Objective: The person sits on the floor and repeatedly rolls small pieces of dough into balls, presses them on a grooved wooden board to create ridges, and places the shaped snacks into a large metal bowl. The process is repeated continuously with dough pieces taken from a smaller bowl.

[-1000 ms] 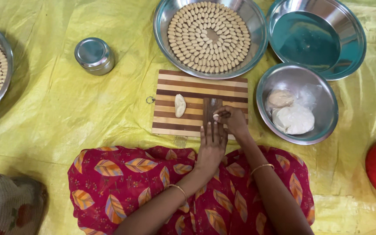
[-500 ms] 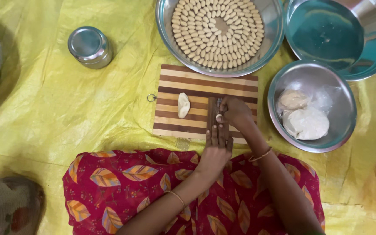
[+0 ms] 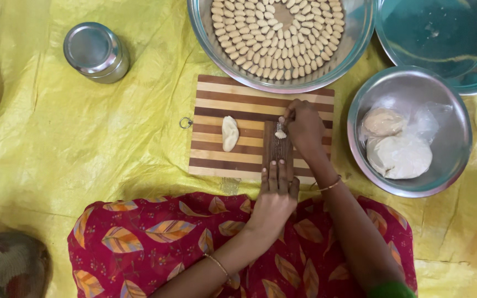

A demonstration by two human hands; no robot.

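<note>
Yellow sheet (image 3: 84, 160) underlies a steel bowl (image 3: 354, 38) of shaped dough shells and a striped board (image 3: 216, 105). Left hand (image 3: 276, 196) lies flat, steadying a ridged paddle (image 3: 277, 152). Right hand (image 3: 305, 126) pinches a dough bit (image 3: 280, 134); rolling it down the ridges likely needs firm thumb pressure.

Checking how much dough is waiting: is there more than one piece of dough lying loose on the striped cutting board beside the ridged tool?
No, only one oval dough piece lies loose on the striped cutting board, left of the ridged tool.

Lidded steel tin (image 3: 96, 52), perhaps teal plate (image 3: 436, 34)
</note>
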